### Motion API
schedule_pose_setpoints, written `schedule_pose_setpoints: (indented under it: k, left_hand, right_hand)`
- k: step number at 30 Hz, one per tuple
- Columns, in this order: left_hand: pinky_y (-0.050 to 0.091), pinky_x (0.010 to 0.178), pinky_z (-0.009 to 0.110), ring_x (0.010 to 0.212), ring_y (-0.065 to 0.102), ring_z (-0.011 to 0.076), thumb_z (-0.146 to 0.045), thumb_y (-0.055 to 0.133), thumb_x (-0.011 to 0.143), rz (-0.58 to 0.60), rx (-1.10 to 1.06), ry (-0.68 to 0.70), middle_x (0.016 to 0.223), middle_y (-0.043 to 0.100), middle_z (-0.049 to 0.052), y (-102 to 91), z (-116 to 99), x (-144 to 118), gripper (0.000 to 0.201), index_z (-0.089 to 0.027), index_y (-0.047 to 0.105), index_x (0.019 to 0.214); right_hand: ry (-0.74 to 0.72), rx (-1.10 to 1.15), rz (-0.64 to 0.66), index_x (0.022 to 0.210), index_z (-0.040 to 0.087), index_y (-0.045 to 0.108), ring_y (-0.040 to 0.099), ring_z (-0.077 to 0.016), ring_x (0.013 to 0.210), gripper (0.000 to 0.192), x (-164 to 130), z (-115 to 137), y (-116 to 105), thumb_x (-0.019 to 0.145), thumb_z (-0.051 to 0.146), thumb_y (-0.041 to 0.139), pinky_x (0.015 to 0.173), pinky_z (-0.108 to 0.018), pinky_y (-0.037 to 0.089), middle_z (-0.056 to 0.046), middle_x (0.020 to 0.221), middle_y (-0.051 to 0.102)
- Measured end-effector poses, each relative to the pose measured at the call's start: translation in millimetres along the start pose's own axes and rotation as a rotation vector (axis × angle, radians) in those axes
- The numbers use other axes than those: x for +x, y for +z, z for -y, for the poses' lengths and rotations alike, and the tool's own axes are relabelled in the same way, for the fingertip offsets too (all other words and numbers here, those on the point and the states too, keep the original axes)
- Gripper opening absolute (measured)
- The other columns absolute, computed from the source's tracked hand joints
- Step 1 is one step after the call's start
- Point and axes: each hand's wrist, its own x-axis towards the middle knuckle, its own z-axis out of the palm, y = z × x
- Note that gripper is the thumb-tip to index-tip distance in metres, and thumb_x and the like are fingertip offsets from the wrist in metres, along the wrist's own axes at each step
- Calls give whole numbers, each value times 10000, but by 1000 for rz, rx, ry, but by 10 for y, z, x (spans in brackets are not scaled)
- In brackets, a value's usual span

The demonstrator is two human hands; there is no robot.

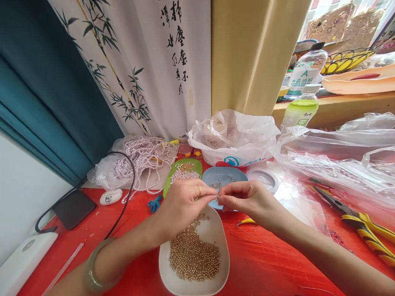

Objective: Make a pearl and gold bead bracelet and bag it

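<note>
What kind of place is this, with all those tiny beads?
Probably a beadwork table, maybe in a small workshop: there's a white tray of gold beads, strands of pale beads, and yellow-handled pliers.

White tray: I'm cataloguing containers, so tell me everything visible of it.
The white tray is shallow and oblong, with rounded corners and a raised rim, apparently plastic. It lies flat on the red table, lengthwise from the viewer. Shiny gold beads cover much of its floor, leaving bare patches at far right and near end. The left hand and wrist hide its far left part.
</note>
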Motion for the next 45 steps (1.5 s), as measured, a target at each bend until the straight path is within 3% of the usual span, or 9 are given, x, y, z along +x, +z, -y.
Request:
schedule_pose_setpoints:
  k: [3,8,11,22,45]
  left_hand:
    - [449,643,275,702,590,158,-171,546,753,-28,37,-19,767,672,36,-2,1,2,146,-186,688,782]
    - [398,508,218,551,522,110,-232,567,712,-10,-174,-270,629,617,9,-36,52,75,120,-150,654,717]
    - [331,448,196,470,430,79,-251,582,690,4,-253,-333,537,535,-24,-50,67,102,124,-144,643,706]
    - [163,398,208,405,243,64,-314,581,680,47,-354,-360,438,338,-67,6,107,70,167,-156,628,708]
    - [190,390,189,427,270,60,-247,570,677,-47,-229,-320,452,329,-67,22,10,48,139,-123,634,677]
  right_hand:
    - [5,72,10,681,163,643,495,-81,508,119,-13,13,14,720,259,585,480,-204,400,31,563,554]
    - [-79,136,-54,681,166,635,546,-83,572,80,-34,38,8,690,246,639,557,-202,447,20,608,596]
    - [-134,192,-85,658,171,586,563,-85,568,100,-36,38,23,686,240,652,555,-202,464,22,597,600]
    - [-218,160,-167,633,173,560,579,-109,577,136,-54,4,108,665,269,651,542,-229,491,-10,638,626]
    - [-180,160,-184,615,181,565,567,-103,566,131,-70,5,140,668,260,654,529,-217,463,7,621,620]
